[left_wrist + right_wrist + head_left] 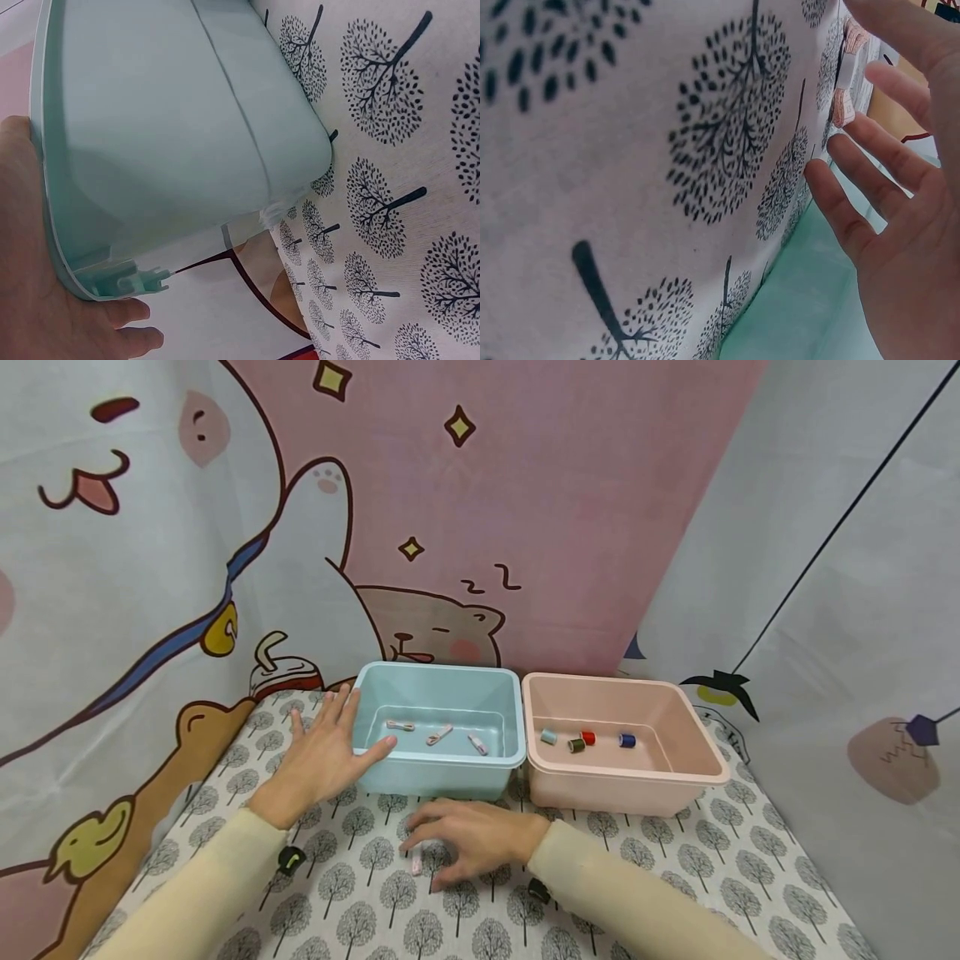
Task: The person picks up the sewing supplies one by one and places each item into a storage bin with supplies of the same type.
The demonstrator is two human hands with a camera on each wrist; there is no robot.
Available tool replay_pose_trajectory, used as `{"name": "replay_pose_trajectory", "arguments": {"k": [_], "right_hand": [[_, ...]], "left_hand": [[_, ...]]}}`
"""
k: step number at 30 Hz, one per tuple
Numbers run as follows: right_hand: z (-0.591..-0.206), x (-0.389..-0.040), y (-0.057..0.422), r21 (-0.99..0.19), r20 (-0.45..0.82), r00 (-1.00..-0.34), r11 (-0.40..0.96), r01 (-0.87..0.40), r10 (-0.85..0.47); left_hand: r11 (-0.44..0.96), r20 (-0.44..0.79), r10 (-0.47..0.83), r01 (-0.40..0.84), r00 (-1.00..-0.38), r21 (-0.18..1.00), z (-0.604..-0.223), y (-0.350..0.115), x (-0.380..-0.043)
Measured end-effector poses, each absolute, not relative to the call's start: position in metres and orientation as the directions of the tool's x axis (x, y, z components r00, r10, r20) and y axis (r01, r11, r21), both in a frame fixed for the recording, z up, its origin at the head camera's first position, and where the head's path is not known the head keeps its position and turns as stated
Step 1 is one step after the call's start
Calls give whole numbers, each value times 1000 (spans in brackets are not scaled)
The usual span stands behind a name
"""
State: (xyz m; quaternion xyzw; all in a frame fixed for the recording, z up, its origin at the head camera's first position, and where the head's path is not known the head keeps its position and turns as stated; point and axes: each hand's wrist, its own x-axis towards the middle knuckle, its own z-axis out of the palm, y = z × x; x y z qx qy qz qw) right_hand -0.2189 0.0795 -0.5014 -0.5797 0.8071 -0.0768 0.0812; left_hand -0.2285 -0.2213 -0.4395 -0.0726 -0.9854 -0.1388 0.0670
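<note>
My left hand (pixel 322 764) rests at the left front corner of a light blue plastic bin (pixel 442 774), its fingers spread along the rim. The left wrist view shows the bin's outer wall (pixel 157 142) beside that hand. Low over the cloth in front of the bin, my right hand (pixel 476 837) has its fingers apart and loosely bent. A pale pink skein of embroidery floss (pixel 417 861) lies under its fingers. The right wrist view shows this skein (pixel 845 79), with a white paper band, close to the fingertips. Three similar skeins (pixel 439 734) lie inside the blue bin.
A peach plastic bin (pixel 600 792) stands right beside the blue one, holding several small thread spools, among them a red spool (pixel 588 737) and a blue spool (pixel 627 741). A tree-print cloth (pixel 420 931) covers the table. Printed curtains (pixel 555 510) hang behind.
</note>
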Motion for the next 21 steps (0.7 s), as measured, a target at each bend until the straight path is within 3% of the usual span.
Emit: {"name": "replay_pose_trajectory", "arguments": {"k": [21], "right_hand": [[-505,-223,72,-272,18,-252,238,-932,-968]], "left_hand": [[950,156,120,159,-981,268,-441,-221,-228]]}}
